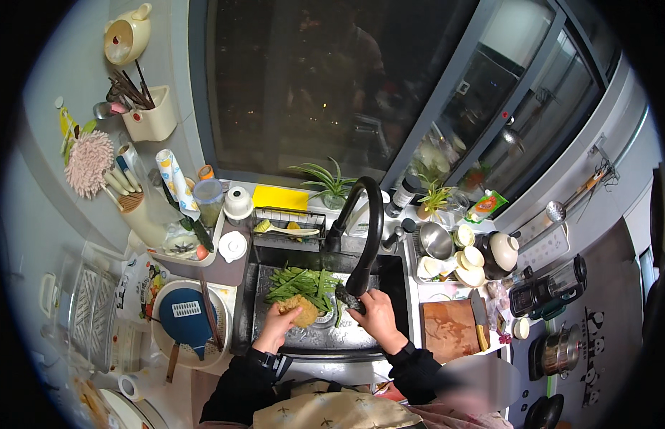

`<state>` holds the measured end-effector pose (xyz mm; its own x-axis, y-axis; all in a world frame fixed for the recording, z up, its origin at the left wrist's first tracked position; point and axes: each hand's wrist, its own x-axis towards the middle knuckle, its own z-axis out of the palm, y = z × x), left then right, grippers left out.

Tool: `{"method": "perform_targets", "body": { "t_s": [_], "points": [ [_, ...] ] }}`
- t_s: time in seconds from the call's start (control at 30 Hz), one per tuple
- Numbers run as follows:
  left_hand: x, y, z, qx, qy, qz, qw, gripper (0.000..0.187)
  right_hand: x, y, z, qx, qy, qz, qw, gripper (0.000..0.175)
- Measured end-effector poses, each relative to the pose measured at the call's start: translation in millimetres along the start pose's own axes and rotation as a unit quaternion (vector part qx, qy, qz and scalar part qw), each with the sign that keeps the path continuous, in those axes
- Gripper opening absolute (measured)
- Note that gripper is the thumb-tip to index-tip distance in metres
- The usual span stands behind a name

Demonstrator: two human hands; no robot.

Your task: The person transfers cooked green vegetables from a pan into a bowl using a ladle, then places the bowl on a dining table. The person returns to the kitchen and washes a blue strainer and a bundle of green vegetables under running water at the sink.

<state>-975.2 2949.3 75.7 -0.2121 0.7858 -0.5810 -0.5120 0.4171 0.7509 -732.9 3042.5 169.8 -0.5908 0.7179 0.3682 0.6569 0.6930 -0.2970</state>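
My left hand (277,324) holds a yellow-brown sponge or scouring pad (298,311) over the near part of the dark sink (332,344). Green bean pods (302,283) lie heaped in the sink just beyond it. To the right, under the spout of the black gooseneck faucet (371,241), my right hand (379,317) grips a dark, bumpy, elongated object (349,298), perhaps a bitter gourd or cucumber. A single long green piece (339,313) lies between the hands, near the drain.
At the right are a wooden cutting board (450,328) with a knife (479,320) on it, and a dish rack (414,263) with bowls. A white basin (223,337) with a blue grater (185,313) stands left. A wire caddy (289,213) with a brush (289,230) sits behind the sink.
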Motion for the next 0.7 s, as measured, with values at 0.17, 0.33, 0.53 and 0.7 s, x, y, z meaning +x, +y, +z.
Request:
{"method": "perform_targets", "body": {
  "t_s": [0.17, 0.33, 0.53, 0.7],
  "points": [
    [0, -2, -3, -0.008, -0.008, 0.01, 1.0, 0.044, -13, 25, 82, -0.106, -0.182, 0.087, 0.974, 0.03],
    [-5, -2, -8, -0.033, 0.005, 0.004, 0.999, 0.046, -18, 33, 101, 0.015, -0.164, 0.204, 0.965, 0.036],
    [-5, -2, -9, -0.029, 0.014, -0.003, 0.999, 0.043, -13, 30, 85, 0.537, -0.192, 0.432, 0.699, 0.018],
    [-2, -3, -7, -0.018, -0.002, 0.001, 1.0, 0.054, -17, 33, 86, 0.684, -0.156, 0.534, 0.472, 0.004]
  ]
}}
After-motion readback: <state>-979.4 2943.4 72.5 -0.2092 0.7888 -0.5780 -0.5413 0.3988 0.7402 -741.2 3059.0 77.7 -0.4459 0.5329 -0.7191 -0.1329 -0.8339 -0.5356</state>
